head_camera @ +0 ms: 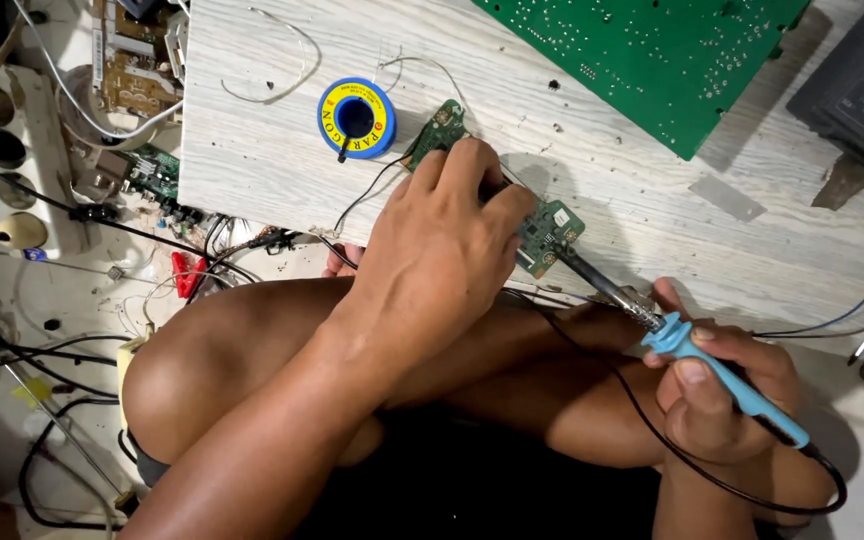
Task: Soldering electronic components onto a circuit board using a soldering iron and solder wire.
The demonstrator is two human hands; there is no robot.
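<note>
Head view: a small green circuit board on the pale wooden board is pressed down by the left hand, fingers bunched. A blue-handled soldering iron is pinched by the right hand. Fingertips could be burned if the iron slips. No containers are seen.

A round solder spool lies on the pale wooden board, just above the left hand; its face carries 1 ring-shaped label, blue with a yellow band.
</note>
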